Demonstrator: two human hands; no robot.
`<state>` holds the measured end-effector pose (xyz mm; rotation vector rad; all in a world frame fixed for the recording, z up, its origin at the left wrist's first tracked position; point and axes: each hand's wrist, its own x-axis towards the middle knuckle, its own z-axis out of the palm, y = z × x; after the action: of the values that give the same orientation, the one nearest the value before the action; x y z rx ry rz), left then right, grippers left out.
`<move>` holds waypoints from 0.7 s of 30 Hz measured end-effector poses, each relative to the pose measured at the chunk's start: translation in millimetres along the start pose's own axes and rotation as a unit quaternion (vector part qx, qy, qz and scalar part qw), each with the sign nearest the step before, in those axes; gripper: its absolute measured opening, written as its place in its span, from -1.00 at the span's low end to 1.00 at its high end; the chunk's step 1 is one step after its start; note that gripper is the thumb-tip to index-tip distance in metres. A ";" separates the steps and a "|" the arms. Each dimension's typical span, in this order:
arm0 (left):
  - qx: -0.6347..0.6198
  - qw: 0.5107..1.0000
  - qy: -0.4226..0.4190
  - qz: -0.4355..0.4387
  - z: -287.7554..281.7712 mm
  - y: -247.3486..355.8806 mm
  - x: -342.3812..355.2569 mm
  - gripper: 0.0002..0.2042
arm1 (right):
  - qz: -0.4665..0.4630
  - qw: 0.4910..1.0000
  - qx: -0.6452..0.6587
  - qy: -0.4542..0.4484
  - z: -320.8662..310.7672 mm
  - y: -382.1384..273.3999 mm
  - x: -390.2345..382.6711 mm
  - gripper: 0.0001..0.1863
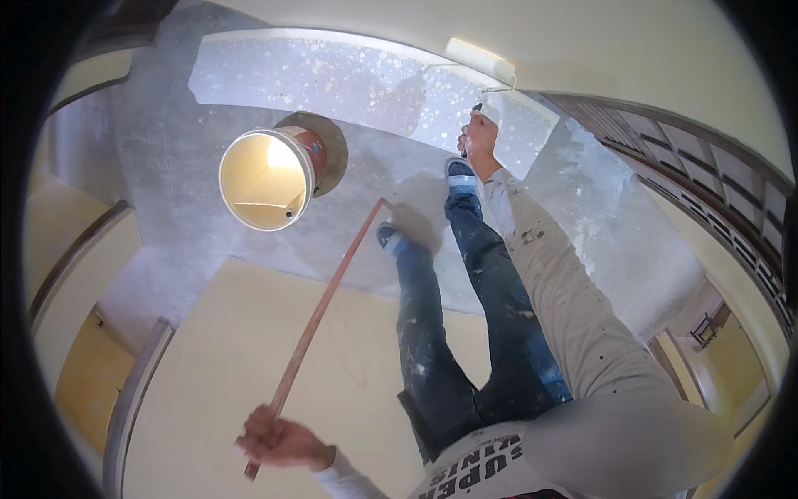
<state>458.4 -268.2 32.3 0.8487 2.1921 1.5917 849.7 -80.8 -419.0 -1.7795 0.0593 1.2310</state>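
Note:
My right hand is closed around the dark handle of a paint roller, arm stretched forward. The roller's pale sleeve lies against the lower part of the cream wall, just above the sheet's far edge. Lower left, my left hand grips a thin reddish-brown pole near one end. The pole slants away, its far end by my left foot. Ahead and left stands a white bucket with a reddish label; its inside is cream-coloured, and a small dark spot shows low in it.
A pale, paint-spotted sheet lies along the base of the wall on the grey concrete floor. Brown window grilles line the right side. A cream wall surface spreads behind my legs. Doorway edges stand at the left.

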 end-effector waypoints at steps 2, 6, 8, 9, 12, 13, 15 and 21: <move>0.012 0.996 0.084 -0.007 17.0 -2.3 12.9 -0.51 | 0.035 0.999 0.001 -0.011 -1.4 22.3 48.8 -0.70; -0.071 0.995 0.033 0.066 -9.7 -12.2 25.9 -0.76 | 0.098 0.994 0.005 -0.045 14.6 73.1 119.1 -0.73; -0.028 0.994 0.072 0.074 10.6 -19.4 30.7 -0.69 | 0.123 0.991 0.024 -0.035 12.6 80.3 155.4 -0.73; -0.001 0.993 0.092 0.076 16.6 -19.7 31.1 -0.65 | 0.107 0.991 0.036 -0.067 7.0 86.3 157.0 -0.77; 0.017 0.991 0.097 0.091 24.4 -28.6 29.7 -0.66 | 0.083 0.993 0.034 -0.078 5.5 94.7 145.7 -0.78; 0.009 0.993 0.090 0.079 24.1 -27.6 31.0 -0.67 | 0.084 0.994 0.040 -0.060 3.5 90.0 137.3 -0.76; -0.016 0.996 0.073 0.054 23.1 -27.4 33.7 -0.67 | 0.018 0.999 0.034 -0.027 -0.1 84.7 102.0 -0.75; -0.068 0.995 0.064 0.043 -7.8 -29.7 41.7 -0.73 | -0.103 0.993 0.053 -0.035 5.2 25.1 -59.5 -0.67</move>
<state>413.1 -254.6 11.2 0.8325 2.1286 1.8607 803.9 -117.1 -391.1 -1.6064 -0.0955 1.1198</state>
